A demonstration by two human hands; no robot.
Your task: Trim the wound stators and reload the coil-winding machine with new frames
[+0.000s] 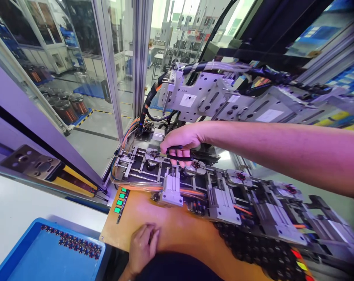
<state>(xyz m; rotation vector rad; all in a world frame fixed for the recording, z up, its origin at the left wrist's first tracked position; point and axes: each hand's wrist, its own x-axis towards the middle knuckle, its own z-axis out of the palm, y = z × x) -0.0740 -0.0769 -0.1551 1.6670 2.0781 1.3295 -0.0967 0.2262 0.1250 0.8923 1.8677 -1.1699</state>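
Observation:
My right hand [181, 142] is wrapped round black-handled pliers [179, 158], with fingers lying between the two handles. The pliers point left, and their tip is at a metal fixture [153, 155] near the left end of a rail assembly. Whether the jaws touch a part there is too small to tell. Just right of the pliers, a round part [196, 165] with a dark centre sits in another fixture. My left hand [143, 248] rests at the front edge of the orange board [168, 222], its fingers curled in with nothing visible in them.
Green buttons [117, 210] line the board's left side. A blue tray [48, 253] with several small wound parts stands at lower left. Many black round parts [255, 249] lie at front right. A grey machine plate [194, 97] with cables overhangs the rails.

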